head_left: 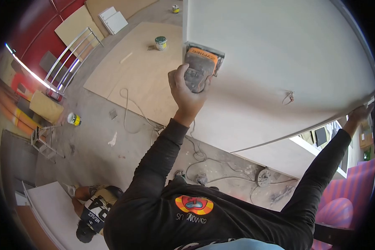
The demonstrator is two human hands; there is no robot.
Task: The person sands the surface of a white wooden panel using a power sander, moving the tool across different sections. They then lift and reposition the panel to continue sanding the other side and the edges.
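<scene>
My left hand (187, 89) is wrapped around an orange and black electric sander (201, 68), dusty on top. The sander's flat pad lies against the large white panel (271, 50), close to its left edge. Off to the right, my right hand (357, 116) grips the panel's rim, its fingertips partly lost in the dark border of the view. A small loop of wire (289, 97) sticks out of the panel's face between the two hands.
Grey cords (200, 156) trail over the dusty floor. A paint tub (161, 43) stands on a plywood sheet (108, 79); another tub (74, 119) sits left. Further left are a step ladder (46, 143) and metal rails (73, 58). Another person (93, 212) crouches lower left beside a white board (56, 204).
</scene>
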